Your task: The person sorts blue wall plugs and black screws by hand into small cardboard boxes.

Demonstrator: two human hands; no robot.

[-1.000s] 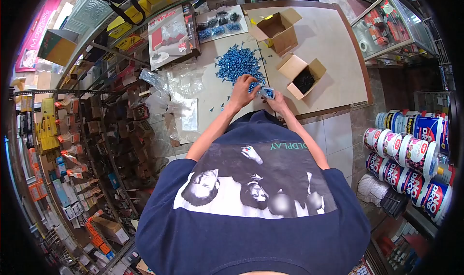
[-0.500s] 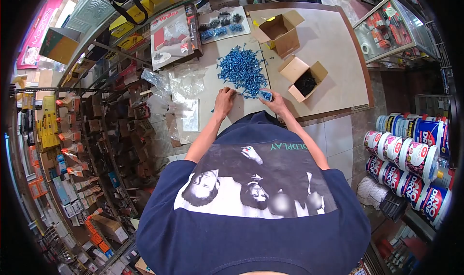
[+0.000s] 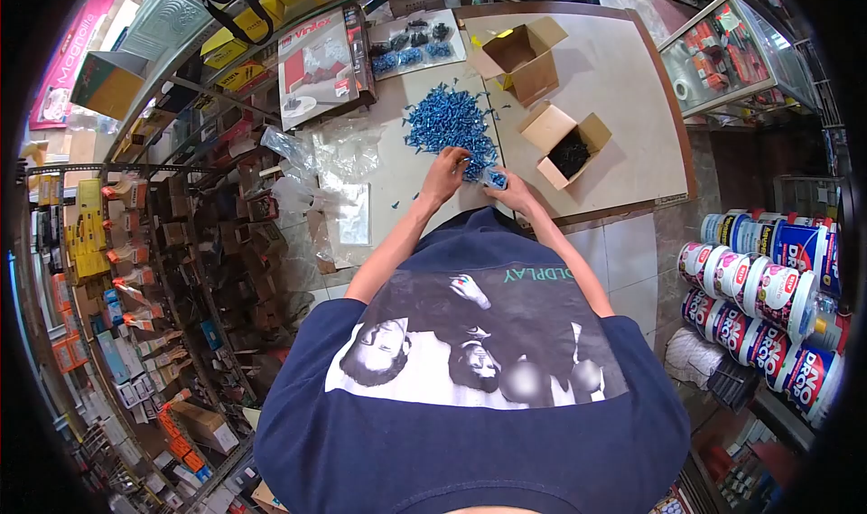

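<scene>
A heap of small blue pieces that look like screws (image 3: 447, 121) lies spread on the table. My left hand (image 3: 442, 176) is at the heap's near edge, its fingers pinched together; what sits between the fingertips is too small to make out. Just to the right, my right hand (image 3: 516, 193) grips a small clear plastic bag (image 3: 494, 178) with blue screws inside. The bag is tilted beside the heap, close to my left fingertips. One loose screw lies on the table left of my left wrist.
Two open cardboard boxes stand on the right: one (image 3: 528, 85) farther back, another (image 3: 596, 139) holding dark pieces. Behind the heap are filled clear packs (image 3: 411, 58) and a Vinkex box (image 3: 316, 71). Clear plastic bags (image 3: 348, 148) lie left. Paint buckets (image 3: 763, 284) are stacked right.
My left hand has moved right and forward, from the bare table left of the heap to the heap's near edge beside the bag. My right hand holds the bag in nearly the same place.
</scene>
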